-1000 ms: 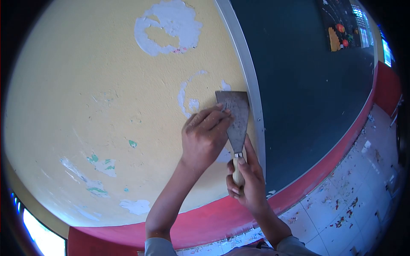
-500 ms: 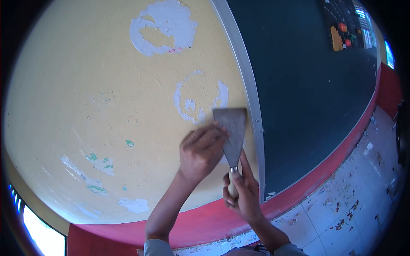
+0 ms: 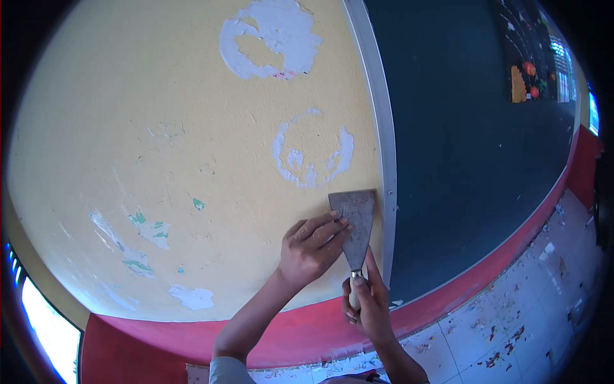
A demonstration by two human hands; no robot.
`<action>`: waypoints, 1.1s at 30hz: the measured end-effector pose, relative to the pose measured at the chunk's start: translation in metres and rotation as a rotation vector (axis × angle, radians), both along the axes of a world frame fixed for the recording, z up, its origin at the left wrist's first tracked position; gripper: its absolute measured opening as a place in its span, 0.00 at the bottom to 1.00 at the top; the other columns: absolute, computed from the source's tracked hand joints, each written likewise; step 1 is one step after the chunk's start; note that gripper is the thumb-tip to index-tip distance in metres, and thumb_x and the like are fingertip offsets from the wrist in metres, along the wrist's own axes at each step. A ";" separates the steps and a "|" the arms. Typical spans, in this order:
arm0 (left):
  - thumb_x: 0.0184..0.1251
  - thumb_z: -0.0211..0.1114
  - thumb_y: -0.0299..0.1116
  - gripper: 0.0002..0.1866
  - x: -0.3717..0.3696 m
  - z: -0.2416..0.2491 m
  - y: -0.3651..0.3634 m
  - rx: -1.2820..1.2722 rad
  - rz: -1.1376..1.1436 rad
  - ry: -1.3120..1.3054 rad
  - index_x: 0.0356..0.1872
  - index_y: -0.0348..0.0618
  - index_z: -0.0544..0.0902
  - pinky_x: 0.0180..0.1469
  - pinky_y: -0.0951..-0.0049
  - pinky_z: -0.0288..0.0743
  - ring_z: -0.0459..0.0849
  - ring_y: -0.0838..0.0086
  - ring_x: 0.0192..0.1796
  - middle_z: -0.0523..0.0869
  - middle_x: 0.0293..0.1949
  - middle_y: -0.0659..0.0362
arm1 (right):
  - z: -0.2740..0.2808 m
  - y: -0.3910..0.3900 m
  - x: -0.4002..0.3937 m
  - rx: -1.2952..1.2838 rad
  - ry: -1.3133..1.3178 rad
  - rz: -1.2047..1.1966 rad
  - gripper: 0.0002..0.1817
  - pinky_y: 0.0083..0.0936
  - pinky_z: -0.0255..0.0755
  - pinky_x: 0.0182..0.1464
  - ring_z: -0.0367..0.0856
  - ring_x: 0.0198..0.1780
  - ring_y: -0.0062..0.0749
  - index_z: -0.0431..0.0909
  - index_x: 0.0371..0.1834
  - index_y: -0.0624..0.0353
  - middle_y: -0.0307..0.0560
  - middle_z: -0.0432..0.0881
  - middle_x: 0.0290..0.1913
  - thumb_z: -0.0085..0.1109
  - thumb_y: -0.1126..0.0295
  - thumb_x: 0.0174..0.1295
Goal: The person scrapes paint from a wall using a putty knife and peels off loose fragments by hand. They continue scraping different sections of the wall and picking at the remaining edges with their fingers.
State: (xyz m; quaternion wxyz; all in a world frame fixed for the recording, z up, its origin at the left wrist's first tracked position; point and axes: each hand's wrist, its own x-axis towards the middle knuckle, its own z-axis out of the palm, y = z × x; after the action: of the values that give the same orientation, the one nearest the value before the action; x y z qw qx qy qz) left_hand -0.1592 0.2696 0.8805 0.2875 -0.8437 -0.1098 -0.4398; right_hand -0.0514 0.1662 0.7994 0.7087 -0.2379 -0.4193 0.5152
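A paint scraper with a wide grey metal blade and a pale handle stands upright against the yellow wall, its broad edge up. My right hand is closed round the handle, one finger stretched up along the blade's lower right. The fingers of my left hand are stretched out, their tips lying on the left part of the blade; its thumb is hidden. Just above the blade is a ring-shaped bare patch where paint is gone.
A larger peeled patch lies higher up. A metal frame strip edges the dark green board at right. Below runs a red wall band. Paint flakes litter the tiled floor. Green-flecked patches mark the lower left wall.
The view has shifted, so wall and board sit differently. The scraper and both hands are lower relative to the ring-shaped patch, with a gap below it now. My right hand still holds the handle.
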 end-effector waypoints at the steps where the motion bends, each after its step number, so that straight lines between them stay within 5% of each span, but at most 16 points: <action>1: 0.34 0.68 0.21 0.18 -0.001 0.002 0.002 0.019 0.018 -0.042 0.33 0.45 0.88 0.44 0.70 0.81 0.86 0.68 0.43 0.87 0.35 0.61 | -0.002 0.001 -0.001 0.003 -0.016 -0.009 0.32 0.10 0.57 0.14 0.63 0.14 0.13 0.42 0.77 0.49 0.41 0.70 0.31 0.42 0.65 0.73; 6: 0.34 0.68 0.21 0.18 0.001 0.037 0.000 0.033 0.041 -0.146 0.34 0.42 0.88 0.44 0.70 0.81 0.86 0.67 0.43 0.87 0.35 0.59 | 0.047 0.006 0.014 0.043 -0.096 0.038 0.31 0.11 0.60 0.16 0.64 0.17 0.11 0.43 0.77 0.50 0.39 0.71 0.31 0.40 0.71 0.73; 10: 0.34 0.69 0.20 0.17 -0.005 -0.001 0.003 0.039 0.060 -0.156 0.32 0.45 0.88 0.44 0.72 0.81 0.87 0.69 0.44 0.88 0.35 0.62 | 0.005 0.001 0.010 0.021 -0.111 0.030 0.31 0.11 0.60 0.17 0.64 0.17 0.11 0.44 0.77 0.51 0.39 0.71 0.30 0.42 0.69 0.73; 14: 0.36 0.69 0.21 0.16 -0.005 0.029 0.004 0.074 0.108 -0.293 0.33 0.45 0.88 0.45 0.72 0.80 0.87 0.70 0.43 0.88 0.35 0.63 | 0.041 0.016 0.017 0.077 -0.175 0.054 0.32 0.11 0.60 0.17 0.65 0.17 0.11 0.44 0.77 0.52 0.39 0.71 0.31 0.43 0.69 0.73; 21: 0.43 0.68 0.26 0.14 -0.018 -0.017 0.004 0.126 0.049 -0.149 0.35 0.45 0.87 0.37 0.74 0.78 0.85 0.73 0.47 0.86 0.41 0.63 | 0.001 0.001 0.012 -0.028 -0.159 0.100 0.31 0.10 0.59 0.16 0.65 0.17 0.12 0.44 0.77 0.52 0.40 0.71 0.32 0.41 0.70 0.73; 27: 0.37 0.68 0.23 0.16 -0.013 0.044 0.015 0.196 0.053 -0.345 0.34 0.43 0.88 0.43 0.73 0.79 0.86 0.69 0.44 0.87 0.38 0.61 | 0.051 0.031 0.012 0.117 -0.197 0.050 0.31 0.12 0.58 0.15 0.65 0.17 0.13 0.45 0.76 0.55 0.40 0.71 0.29 0.43 0.68 0.72; 30: 0.40 0.66 0.23 0.17 -0.015 0.017 0.005 0.021 0.060 -0.229 0.38 0.41 0.86 0.47 0.71 0.77 0.84 0.68 0.48 0.86 0.41 0.61 | 0.025 0.029 0.007 0.096 -0.179 0.017 0.32 0.13 0.58 0.15 0.65 0.15 0.15 0.43 0.77 0.55 0.39 0.71 0.25 0.42 0.67 0.72; 32: 0.44 0.65 0.26 0.17 -0.031 -0.027 -0.004 0.017 0.135 0.063 0.41 0.46 0.86 0.47 0.72 0.78 0.81 0.70 0.52 0.83 0.46 0.62 | -0.043 0.020 -0.001 0.025 -0.107 -0.022 0.32 0.15 0.59 0.14 0.66 0.14 0.16 0.43 0.76 0.55 0.38 0.70 0.21 0.42 0.67 0.72; 33: 0.46 0.65 0.28 0.17 -0.042 -0.048 -0.012 -0.073 0.173 0.258 0.41 0.48 0.86 0.52 0.70 0.76 0.78 0.70 0.57 0.81 0.47 0.64 | -0.091 0.011 0.003 -0.120 -0.144 0.007 0.36 0.18 0.62 0.13 0.68 0.14 0.22 0.46 0.76 0.50 0.44 0.73 0.29 0.49 0.66 0.67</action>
State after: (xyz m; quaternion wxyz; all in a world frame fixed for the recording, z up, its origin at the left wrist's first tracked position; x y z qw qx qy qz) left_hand -0.2013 0.2576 0.8326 0.3050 -0.8906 -0.1600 -0.2971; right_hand -0.0484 0.1777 0.7089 0.6595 -0.3148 -0.4383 0.5233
